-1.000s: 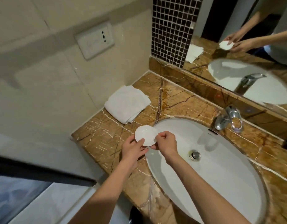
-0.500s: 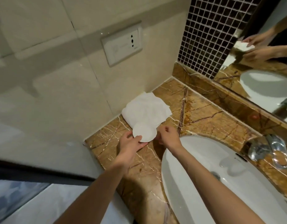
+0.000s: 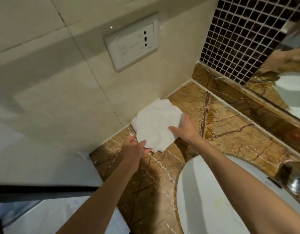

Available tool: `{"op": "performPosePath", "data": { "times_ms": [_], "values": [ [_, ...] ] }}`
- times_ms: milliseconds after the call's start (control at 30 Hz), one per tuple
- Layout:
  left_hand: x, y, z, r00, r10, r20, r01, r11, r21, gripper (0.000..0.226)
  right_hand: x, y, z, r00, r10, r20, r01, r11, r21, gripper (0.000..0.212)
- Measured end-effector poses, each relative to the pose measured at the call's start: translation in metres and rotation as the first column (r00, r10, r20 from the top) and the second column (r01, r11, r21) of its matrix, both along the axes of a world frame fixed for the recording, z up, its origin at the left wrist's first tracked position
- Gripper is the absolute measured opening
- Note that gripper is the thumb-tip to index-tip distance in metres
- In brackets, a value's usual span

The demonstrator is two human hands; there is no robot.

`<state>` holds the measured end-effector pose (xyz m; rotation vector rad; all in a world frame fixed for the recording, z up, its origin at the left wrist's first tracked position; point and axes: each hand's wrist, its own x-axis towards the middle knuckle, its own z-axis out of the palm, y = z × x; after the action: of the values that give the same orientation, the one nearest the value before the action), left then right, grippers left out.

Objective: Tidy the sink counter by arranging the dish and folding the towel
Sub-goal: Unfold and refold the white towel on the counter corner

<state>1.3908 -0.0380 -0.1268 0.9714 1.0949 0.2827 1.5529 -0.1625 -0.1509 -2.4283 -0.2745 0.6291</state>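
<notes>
Dish: the small white dish (image 3: 146, 138) had gone from above the basin rim, a second earlier, to the towel's near corner, which it now overlapped; whether it rested on the cloth or was held just over it could not be told.
Left hand: the left hand (image 3: 134, 149) alone gripped the dish at its near edge, thumb on top and fingers beneath.
Right hand: the right hand (image 3: 186, 127) had let go of the dish, which it shared half a second before, and lay with spread, fairly straight fingers against the towel's right edge, not visibly closed on cloth.
Towel: the white towel (image 3: 157, 115) lay rumpled and loosely folded against the wall, where it had been.
Meaning for the task: the dish was probably not yet set down, and the right hand seemed to be turning to the towel; folding had not begun.
Counter: the brown marble counter (image 3: 230, 132) bore the towel in its left corner.
Surroundings: the white sink basin (image 3: 205, 191) sat near right, the chrome faucet (image 3: 296, 183) at the frame's edge, a wall socket (image 3: 131, 43) above the towel.
</notes>
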Motion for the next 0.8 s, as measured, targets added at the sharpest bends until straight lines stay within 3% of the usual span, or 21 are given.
{"op": "performPosePath", "data": {
  "times_ms": [67,200,300,433,500,600,667,800],
  "values": [
    [0.003,0.004,-0.004,1.0,-0.009,-0.005,0.009,1.0,-0.002,0.034,0.001,0.002,0.001,0.999,-0.043,0.0,0.043,0.999,-0.008,0.091],
    [0.004,0.01,-0.01,0.994,-0.092,0.067,0.095,0.994,-0.048,0.044,0.002,0.011,0.01,0.999,-0.031,-0.023,0.033,0.998,0.06,0.069],
    [0.007,0.015,-0.015,0.99,-0.08,0.118,0.085,0.996,-0.04,0.045,-0.003,0.019,0.011,0.995,-0.043,-0.093,0.058,0.984,0.17,0.03],
    [0.016,0.018,-0.018,0.997,0.032,0.074,-0.034,0.999,0.025,0.041,-0.013,0.02,0.006,0.993,-0.112,-0.043,0.118,0.975,0.19,0.011],
    [0.018,0.019,-0.019,0.996,0.061,0.069,-0.065,0.996,0.056,0.047,-0.018,0.019,0.009,0.989,-0.14,-0.043,0.146,0.97,0.197,0.026],
    [0.021,0.02,-0.024,0.996,0.068,0.05,-0.07,0.996,0.051,0.052,-0.03,0.016,0.011,0.912,-0.323,-0.254,0.393,0.866,0.309,0.05],
    [0.021,0.02,-0.026,0.998,0.056,0.033,-0.058,0.996,0.066,0.054,-0.041,0.013,0.009,0.845,-0.39,-0.367,0.514,0.782,0.352,0.046],
    [0.02,0.019,-0.03,0.999,-0.006,0.042,0.002,0.995,0.095,0.052,-0.062,0.014,0.007,0.878,-0.279,-0.39,0.44,0.793,0.421,0.041]
  ]
}}
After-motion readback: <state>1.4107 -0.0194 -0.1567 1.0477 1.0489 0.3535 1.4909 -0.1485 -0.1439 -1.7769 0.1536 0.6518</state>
